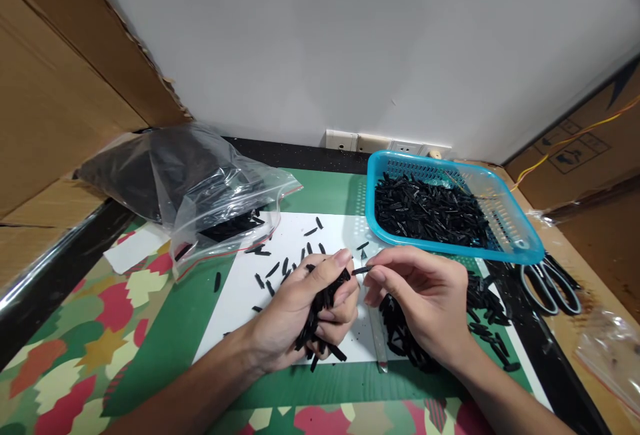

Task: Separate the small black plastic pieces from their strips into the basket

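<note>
My left hand (pixel 317 308) is closed around a bunch of small black strips (pixel 320 311), some poking out below the fingers. Between thumb and fingertips, my right hand (pixel 417 295) pinches a single black strip (pixel 362 270), its other end close to the left thumb and forefinger. Under the right hand lies a pile of black pieces (pixel 403 341), partly hidden by it. Loose black strips (pixel 273 269) are scattered over a white sheet (pixel 225 318) left of my hands. More black strips (pixel 493 328) lie right of my right wrist.
A blue plastic basket (pixel 453 248) full of black strips stands at the back right. An open zip bag (pixel 200 175) of black pieces lies at the back left. Scissors (pixel 550 288) rest at the right. Cardboard boxes (pixel 590 148) and a wall with sockets (pixel 375 143) bound the table.
</note>
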Action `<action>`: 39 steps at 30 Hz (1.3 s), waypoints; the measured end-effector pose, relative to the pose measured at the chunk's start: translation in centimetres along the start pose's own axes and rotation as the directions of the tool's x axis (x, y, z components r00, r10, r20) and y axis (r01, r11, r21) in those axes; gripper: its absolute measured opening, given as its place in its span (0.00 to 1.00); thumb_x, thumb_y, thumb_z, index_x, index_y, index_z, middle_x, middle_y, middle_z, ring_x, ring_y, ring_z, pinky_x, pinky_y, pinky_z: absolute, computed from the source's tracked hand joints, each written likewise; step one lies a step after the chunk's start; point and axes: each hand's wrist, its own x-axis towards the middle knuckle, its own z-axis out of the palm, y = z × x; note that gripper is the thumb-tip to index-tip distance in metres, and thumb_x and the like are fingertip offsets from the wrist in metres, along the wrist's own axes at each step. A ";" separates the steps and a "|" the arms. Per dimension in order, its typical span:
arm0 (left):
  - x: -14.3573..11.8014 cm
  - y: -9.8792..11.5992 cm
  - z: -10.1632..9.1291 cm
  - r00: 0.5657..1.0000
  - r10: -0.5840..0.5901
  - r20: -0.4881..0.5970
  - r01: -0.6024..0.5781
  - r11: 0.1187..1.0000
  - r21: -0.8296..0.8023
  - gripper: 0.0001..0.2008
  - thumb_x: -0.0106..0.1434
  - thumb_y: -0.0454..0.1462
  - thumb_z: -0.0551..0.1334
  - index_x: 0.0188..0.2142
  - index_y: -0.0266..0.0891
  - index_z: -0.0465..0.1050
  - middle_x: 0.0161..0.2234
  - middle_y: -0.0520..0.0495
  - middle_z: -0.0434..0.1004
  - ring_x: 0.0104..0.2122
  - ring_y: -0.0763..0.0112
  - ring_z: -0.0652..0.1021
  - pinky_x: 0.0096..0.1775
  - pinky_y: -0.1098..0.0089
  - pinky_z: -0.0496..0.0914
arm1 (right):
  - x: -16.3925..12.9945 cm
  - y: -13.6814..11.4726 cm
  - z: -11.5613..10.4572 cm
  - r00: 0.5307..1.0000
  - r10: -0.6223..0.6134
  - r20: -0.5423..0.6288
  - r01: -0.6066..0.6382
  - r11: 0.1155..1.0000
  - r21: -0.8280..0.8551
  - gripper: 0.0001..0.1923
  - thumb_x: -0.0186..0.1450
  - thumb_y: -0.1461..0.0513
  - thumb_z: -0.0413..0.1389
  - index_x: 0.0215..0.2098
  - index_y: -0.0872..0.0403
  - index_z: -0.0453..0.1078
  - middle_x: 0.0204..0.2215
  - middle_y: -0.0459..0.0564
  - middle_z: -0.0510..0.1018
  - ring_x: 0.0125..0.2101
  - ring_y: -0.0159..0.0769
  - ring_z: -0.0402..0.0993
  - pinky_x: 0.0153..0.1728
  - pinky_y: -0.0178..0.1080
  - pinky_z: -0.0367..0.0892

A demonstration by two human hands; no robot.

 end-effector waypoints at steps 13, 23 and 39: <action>-0.3 -0.2 -0.2 0.990 -0.051 0.135 0.057 0.997 -0.043 0.23 0.73 0.48 0.60 0.24 0.38 0.64 0.17 0.60 0.49 0.16 0.82 0.49 0.18 0.79 0.45 | -0.4 0.4 0.0 0.991 -0.134 0.011 0.135 0.986 -0.101 0.07 0.71 0.68 0.63 0.44 0.51 0.80 0.34 0.47 0.83 0.25 0.31 0.80 0.26 0.33 0.77; -0.3 -0.6 -0.2 0.983 -0.070 0.172 0.070 0.998 0.007 0.24 0.74 0.48 0.58 0.23 0.39 0.63 0.16 0.59 0.51 0.15 0.80 0.51 0.18 0.76 0.45 | 0.0 0.1 -0.6 0.874 -0.459 0.163 0.485 0.850 -0.205 0.19 0.67 0.79 0.59 0.49 0.55 0.78 0.43 0.55 0.84 0.44 0.40 0.84 0.43 0.41 0.81; -0.4 -0.5 -0.3 0.967 -0.124 0.223 0.130 0.991 -0.012 0.26 0.72 0.52 0.60 0.22 0.40 0.61 0.16 0.60 0.49 0.15 0.81 0.50 0.17 0.77 0.45 | 0.0 -0.6 -0.3 0.875 -0.453 0.169 0.476 0.870 -0.129 0.12 0.65 0.77 0.65 0.43 0.60 0.80 0.42 0.60 0.86 0.43 0.41 0.86 0.43 0.39 0.82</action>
